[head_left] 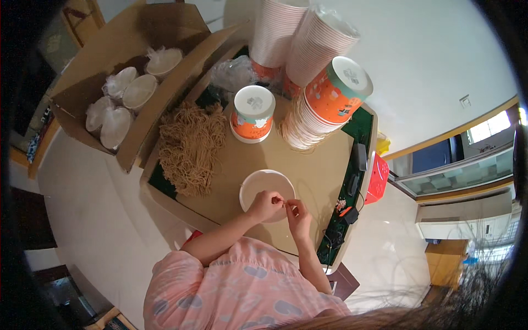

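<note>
My left hand (265,206) and my right hand (298,219) meet fingertip to fingertip over a white paper tub (254,190), whose round mouth faces up. Both are closed in a pinch, and whatever lies between the fingertips is too small to make out. Beyond the tub, an orange and green paper tub (252,116) stands upside down on the tan board (234,170). To its right leans a stack of similar orange tubs (333,99), with thin tan strings looped around its lower part. A heap of tan strings (190,148) lies left of the upturned tub.
An open cardboard box (137,33) with plastic-wrapped white tubs (140,92) stands at the far left. Tall paper tub stacks (278,30) rise at the back beside crumpled clear plastic (234,72). Black adapters and cables (333,237) line the table's right edge, near a red plastic basket (378,179).
</note>
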`<state>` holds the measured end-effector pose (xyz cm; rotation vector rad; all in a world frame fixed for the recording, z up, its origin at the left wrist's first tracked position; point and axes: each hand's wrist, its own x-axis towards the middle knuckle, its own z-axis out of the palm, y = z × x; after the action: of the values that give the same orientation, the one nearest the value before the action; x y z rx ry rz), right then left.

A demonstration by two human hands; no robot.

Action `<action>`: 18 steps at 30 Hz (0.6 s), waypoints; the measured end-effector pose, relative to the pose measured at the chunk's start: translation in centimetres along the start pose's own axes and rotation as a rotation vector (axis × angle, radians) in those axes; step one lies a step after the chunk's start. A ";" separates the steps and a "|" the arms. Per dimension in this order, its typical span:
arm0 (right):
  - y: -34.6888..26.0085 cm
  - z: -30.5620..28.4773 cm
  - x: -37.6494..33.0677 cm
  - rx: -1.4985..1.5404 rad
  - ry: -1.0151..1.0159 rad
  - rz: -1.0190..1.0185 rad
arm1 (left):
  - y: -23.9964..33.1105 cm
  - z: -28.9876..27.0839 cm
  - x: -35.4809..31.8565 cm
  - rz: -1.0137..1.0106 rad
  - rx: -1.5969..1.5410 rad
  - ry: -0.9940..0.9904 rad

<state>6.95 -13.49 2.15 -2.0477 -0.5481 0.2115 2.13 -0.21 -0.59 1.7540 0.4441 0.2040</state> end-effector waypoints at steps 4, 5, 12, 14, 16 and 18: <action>1.0 0.1 0.1 0.000 -0.025 -0.058 | -0.8 -0.1 0.0 -0.029 0.000 0.021; 1.2 0.2 0.2 -0.001 -0.052 -0.050 | -0.8 -0.1 0.0 -0.035 0.014 0.014; 1.2 0.3 0.3 -0.058 -0.047 -0.129 | -1.5 0.2 0.1 -0.024 0.015 0.001; 1.2 0.4 0.3 -0.062 -0.049 -0.098 | -1.6 0.3 0.1 0.001 0.046 0.014; 1.1 0.3 0.3 -0.067 -0.060 -0.091 | -1.6 0.4 0.1 0.026 0.077 0.026; 1.2 0.2 0.2 -0.072 -0.071 -0.084 | -1.5 0.5 0.1 0.060 0.204 0.052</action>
<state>7.38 -13.73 1.06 -2.0882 -0.6937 0.2175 2.15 -0.33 -2.14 1.9668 0.4631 0.2547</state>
